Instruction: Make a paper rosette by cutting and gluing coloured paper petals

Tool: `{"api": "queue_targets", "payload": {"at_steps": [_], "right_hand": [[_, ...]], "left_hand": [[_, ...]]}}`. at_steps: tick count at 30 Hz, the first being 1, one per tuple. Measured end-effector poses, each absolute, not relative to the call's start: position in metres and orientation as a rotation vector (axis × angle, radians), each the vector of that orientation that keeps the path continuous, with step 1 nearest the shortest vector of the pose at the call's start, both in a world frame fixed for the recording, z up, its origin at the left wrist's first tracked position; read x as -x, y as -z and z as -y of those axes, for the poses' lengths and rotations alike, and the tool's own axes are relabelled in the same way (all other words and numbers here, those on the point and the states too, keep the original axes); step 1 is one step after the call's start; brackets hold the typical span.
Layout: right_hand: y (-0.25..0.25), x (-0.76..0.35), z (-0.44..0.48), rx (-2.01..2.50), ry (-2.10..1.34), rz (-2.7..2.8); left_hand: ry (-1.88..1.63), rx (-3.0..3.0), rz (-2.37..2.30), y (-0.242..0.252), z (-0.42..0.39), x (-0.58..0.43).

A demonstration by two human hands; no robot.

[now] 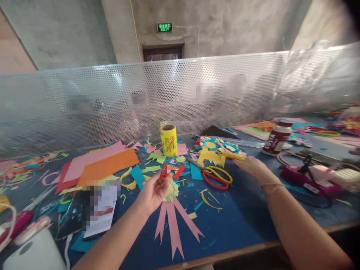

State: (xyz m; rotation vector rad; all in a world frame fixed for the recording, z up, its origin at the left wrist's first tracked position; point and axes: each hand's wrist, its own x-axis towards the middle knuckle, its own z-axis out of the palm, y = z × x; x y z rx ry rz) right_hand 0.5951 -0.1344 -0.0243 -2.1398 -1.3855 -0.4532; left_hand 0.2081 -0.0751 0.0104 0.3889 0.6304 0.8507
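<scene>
My left hand [156, 189] pinches a small curled red paper strip [164, 171] between its fingertips. Just beside those fingers is a pale green pleated paper rosette [171, 192], partly covered by the hand. Pink paper tails [174, 228] with notched ends fan out from it towards the table's front edge. On the right, my right hand [251, 167] is stretched out with its fingers closed around the end of a yellow stick-like object [232, 155], whose kind I cannot make out. Scissors [218, 176] with red and yellow handles lie between the hands, near a cut yellow paper piece [211, 157].
A yellow tape roll [168, 142] stands upright amid paper scraps. Coloured sheets [108, 167] and a phone [104, 213] lie left. A brown bottle [277, 138] and a magenta device with cables [309, 180] are right. A perforated screen [174, 97] borders the back.
</scene>
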Motion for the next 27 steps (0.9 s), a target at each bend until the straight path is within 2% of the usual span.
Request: {"api": "queue_targets", "payload": {"at_steps": [4, 9, 12, 27], "right_hand": [[0.011, -0.578, 0.138, 2.342, 0.398, 1.150], [-0.012, -0.534, 0.139, 2.021, 0.785, 1.199], [-0.017, -0.514, 0.137, 1.875, 0.866, 1.210], [0.013, -0.484, 0.117, 1.588, 0.843, 1.678]], "left_hand": [[-0.821, -0.337, -0.616, -0.011, 0.073, -0.208], [-0.808, -0.340, -0.625, -0.009, 0.073, -0.209], [-0.813, -0.348, -0.636, -0.008, 0.072, -0.209], [-0.810, -0.510, -0.815, -0.008, 0.087, -0.223]]}}
